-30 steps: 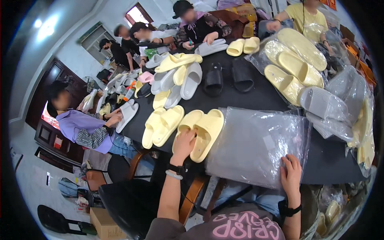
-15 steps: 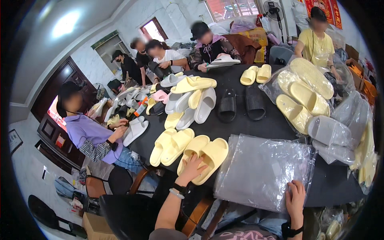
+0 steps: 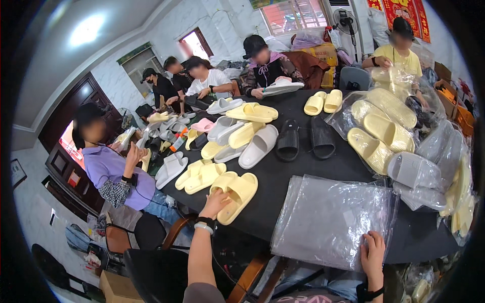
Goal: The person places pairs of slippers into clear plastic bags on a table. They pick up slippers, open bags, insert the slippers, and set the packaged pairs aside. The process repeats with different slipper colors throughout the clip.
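Note:
My left hand [image 3: 216, 203] is at a pair of pale yellow slippers [image 3: 244, 191] near the table's front edge, its fingers bent into the nearer openings. The slippers lie close together, partly overlapping. My right hand [image 3: 373, 251] rests on the right edge of a stack of clear plastic bags [image 3: 328, 222], fingers extended and holding nothing. Just beyond my left hand sits another yellow pair [image 3: 201, 177], with grey slippers [image 3: 172, 167] to its left.
A pile of yellow and grey slippers [image 3: 258, 146] lies mid-table, with black slippers [image 3: 323, 137] beside it. Bagged slippers [image 3: 389, 134] crowd the right side. Several co-workers sit around the black table [image 3: 348, 169]; one person in purple [image 3: 118, 171] is at the left.
My left hand and the yellow pair have moved left, toward the other yellow pair. My right hand stays on the bags. The person in yellow has raised a bagged item.

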`<state>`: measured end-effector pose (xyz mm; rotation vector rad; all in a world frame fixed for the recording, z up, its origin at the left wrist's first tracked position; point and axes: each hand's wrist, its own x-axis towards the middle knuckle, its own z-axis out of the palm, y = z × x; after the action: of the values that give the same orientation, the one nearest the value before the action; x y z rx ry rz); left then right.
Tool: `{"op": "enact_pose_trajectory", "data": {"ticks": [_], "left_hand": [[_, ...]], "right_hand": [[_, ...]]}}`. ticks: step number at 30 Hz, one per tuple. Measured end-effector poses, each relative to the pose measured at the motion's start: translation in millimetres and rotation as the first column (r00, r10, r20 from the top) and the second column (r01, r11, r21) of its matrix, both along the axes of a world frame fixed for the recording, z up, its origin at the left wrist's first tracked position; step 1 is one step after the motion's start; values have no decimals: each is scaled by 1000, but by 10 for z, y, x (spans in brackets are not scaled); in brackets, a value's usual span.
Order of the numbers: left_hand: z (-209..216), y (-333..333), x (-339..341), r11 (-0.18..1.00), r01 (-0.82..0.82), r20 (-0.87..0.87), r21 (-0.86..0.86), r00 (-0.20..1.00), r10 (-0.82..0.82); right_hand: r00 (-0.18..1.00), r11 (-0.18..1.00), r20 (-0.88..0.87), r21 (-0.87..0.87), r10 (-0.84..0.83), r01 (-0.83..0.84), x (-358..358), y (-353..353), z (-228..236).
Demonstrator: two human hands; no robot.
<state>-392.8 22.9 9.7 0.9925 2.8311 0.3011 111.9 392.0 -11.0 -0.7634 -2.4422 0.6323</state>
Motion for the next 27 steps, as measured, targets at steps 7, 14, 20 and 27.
{"op": "enact_pose_trajectory", "data": {"ticks": [7,14,20,27], "left_hand": [[-188,-220,-379,980,-128,-134,-152,985,108],[346,850,1523,912,44,-27,408,999,-36],[-119,1330,2395,864,162,26,477,980,-199],[-410,1405,2571,942,175,-188,286,974,-124]], "right_hand": [[997,997,-11,35,74,-74,1,75,76],[982,989,-153,80,-114,127,237,212,371],[940,944,-174,-210,-292,254,608,309,169],[951,693,-227,-721,-209,-20,641,127,100]]}}
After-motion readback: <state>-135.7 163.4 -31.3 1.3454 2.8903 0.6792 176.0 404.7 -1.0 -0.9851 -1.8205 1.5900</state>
